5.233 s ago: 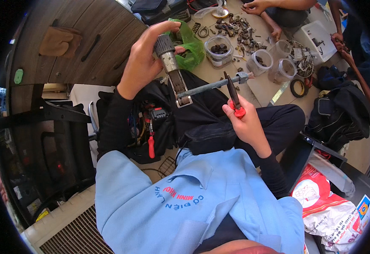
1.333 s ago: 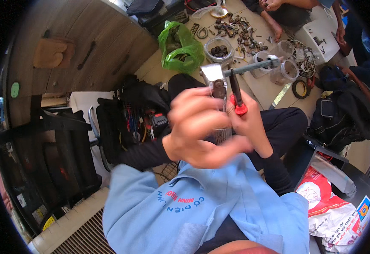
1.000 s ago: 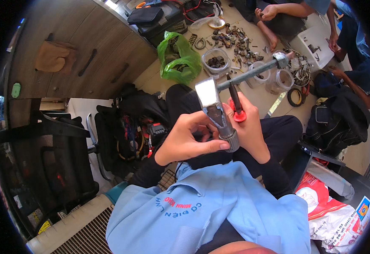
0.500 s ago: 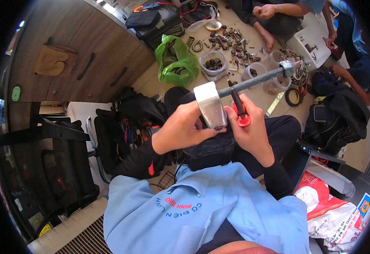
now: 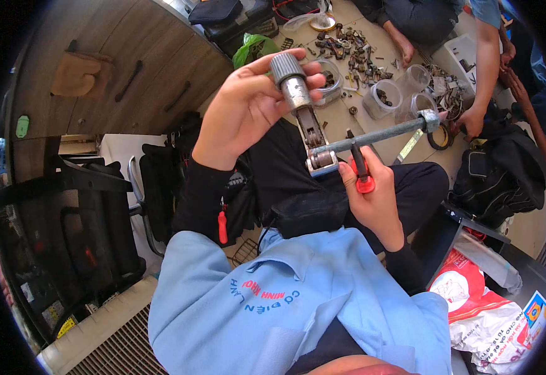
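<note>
A silvery metal tube cutter (image 5: 298,100) with a dark ribbed knob sits tilted before me, its rollers in view at the lower end. My left hand (image 5: 242,106) is curled around the knob end, palm turned toward me. A long grey rod (image 5: 379,136) runs from the cutter's jaw up to the right and ends in a metal nut-like piece (image 5: 430,119). My right hand (image 5: 376,194) is closed on a tool with black and red grips (image 5: 362,169), just below the rod. Its working end is hidden, and I cannot tell whether the fingers also touch the rod.
Small metal parts (image 5: 354,53) lie scattered on the tiled floor beyond, around clear tubs (image 5: 382,100). A co-worker's hand (image 5: 471,122) reaches down near a black tape roll (image 5: 439,137). Wooden drawers (image 5: 116,69) stand left, a black backpack (image 5: 498,175) right.
My left hand has shifted from the cutter's body up to its knob. The cutter is turned, showing knob and rollers. A co-worker's arm has come down at the right.
</note>
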Available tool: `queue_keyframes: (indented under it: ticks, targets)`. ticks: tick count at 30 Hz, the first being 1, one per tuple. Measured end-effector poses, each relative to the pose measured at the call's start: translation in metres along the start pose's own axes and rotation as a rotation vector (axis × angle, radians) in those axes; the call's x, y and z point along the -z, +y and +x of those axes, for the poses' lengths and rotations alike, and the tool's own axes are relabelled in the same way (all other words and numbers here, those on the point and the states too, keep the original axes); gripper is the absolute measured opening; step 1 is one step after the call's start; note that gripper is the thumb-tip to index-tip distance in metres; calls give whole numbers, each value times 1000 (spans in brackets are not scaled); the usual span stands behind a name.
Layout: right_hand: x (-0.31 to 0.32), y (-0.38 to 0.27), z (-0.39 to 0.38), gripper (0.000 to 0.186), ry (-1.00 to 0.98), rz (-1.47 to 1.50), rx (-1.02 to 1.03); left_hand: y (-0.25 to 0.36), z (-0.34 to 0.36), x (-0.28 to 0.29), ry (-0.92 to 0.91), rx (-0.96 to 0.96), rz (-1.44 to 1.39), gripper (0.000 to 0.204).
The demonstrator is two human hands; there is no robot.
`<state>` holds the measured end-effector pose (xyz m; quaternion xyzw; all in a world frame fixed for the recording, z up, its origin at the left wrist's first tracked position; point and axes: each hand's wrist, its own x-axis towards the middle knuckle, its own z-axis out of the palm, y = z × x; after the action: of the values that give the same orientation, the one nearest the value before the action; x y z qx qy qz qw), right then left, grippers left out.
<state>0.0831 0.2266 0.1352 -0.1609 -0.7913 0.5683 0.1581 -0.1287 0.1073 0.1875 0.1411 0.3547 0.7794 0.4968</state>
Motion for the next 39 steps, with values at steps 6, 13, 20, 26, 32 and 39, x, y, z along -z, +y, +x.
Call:
queue_keyframes:
  ticks: [6,13,20,26,32,39]
  targets:
    - [-3,21,-6,17,34,-135,91,-19,-2,-10,97,38,-305,23]
    - [-1,10,-4,15,-73,26,-120,-35,8,-23,268,-218,-143,7]
    - [-13,11,-13,22,-162,341,-216,-34,0,-38,105,-525,38,7]
    - [-18,14,-22,24,-305,492,-350,-22,-8,-38,-260,-638,220,10]
    - [-17,13,-21,21,-307,461,-338,-15,-9,-51,-556,-681,484,9]
    - [-10,25,-19,16,-412,394,-222,-27,-21,-81,-1051,-714,1451,20]
